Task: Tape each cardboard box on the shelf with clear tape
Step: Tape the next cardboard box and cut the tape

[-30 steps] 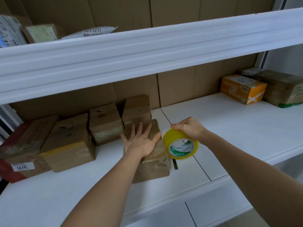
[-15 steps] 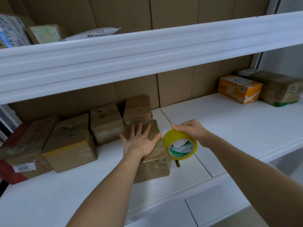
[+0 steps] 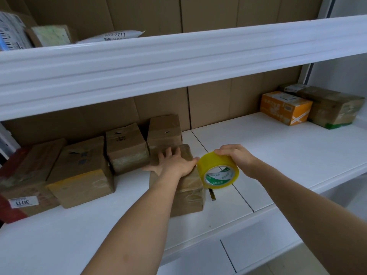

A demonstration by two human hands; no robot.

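Note:
A small brown cardboard box (image 3: 188, 193) stands near the front of the white shelf (image 3: 268, 147). My left hand (image 3: 174, 162) lies flat on its top, fingers spread, pressing down. Just right of the box, my right hand (image 3: 236, 157) grips a yellowish roll of clear tape (image 3: 217, 171) from above, its green-and-white core facing me. The roll touches the box's right edge beside my left thumb. Behind and to the left stand other brown boxes: one at the back (image 3: 164, 129), one beside it (image 3: 125, 147), and a larger one (image 3: 81, 171).
A taped box with a white label (image 3: 23, 187) sits at the far left. An orange box (image 3: 285, 107) and a brown box (image 3: 335, 107) stand at the back right. A thin dark strip (image 3: 212, 194) lies on the shelf. The upper shelf (image 3: 178, 56) overhangs, holding parcels.
My left hand has slid a little toward the box's left and back, fingers closer together. The tape roll has stayed beside the box. The view has shifted slightly.

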